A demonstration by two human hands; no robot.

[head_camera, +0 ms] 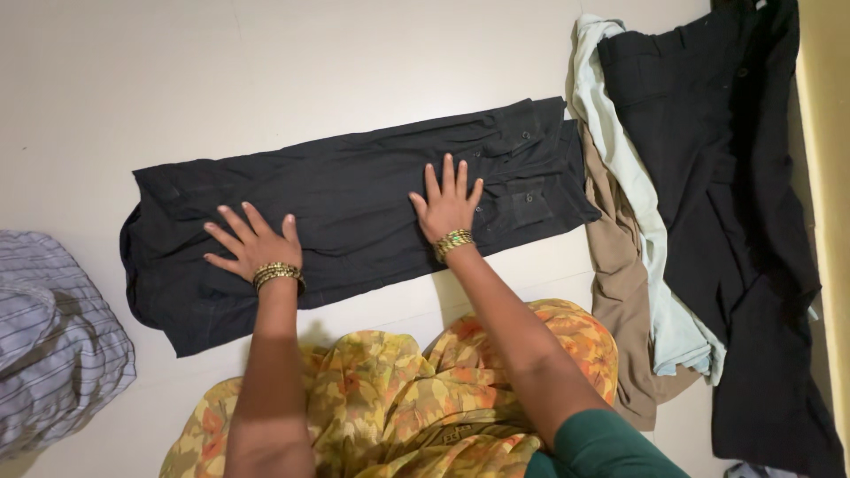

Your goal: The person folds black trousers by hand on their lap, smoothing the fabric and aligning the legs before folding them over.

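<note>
Head view, looking down: a pair of black cloth trousers [354, 212], folded lengthwise into a long band, is laid flat on the pale smooth floor [177, 71]. The waistband end with its buttons is turned to the right, the leg ends to the left. The band runs slightly uphill from lower left to upper right.

The left hand [252, 243] is pressed palm-down on the left half of the trousers, fingers [232, 221] spread open and flat, nothing gripped. The right hand [449, 205] is laid palm-down near the waistband half, fingers [447, 173] likewise spread and open, nothing held. Gold bangles [278, 274] are worn on the left wrist, and a gold band [453, 242] on the right wrist.

A yellow and orange floral-print fabric [390, 398] is seen over the lap at the lower edge, just below the trousers. A dark green sleeve [611, 447] is seen on the right upper arm.

To the right, a heap of clothes is noted: a tan garment [620, 301] touching the waistband end, a pale green garment [633, 195] lying over it, and a second black garment [735, 204] spread along the right side. A grey striped cloth [53, 336] is lying at the left edge, apart from the trousers. A yellowish strip [828, 177] is seen at the far right edge; what it is cannot be told.
</note>
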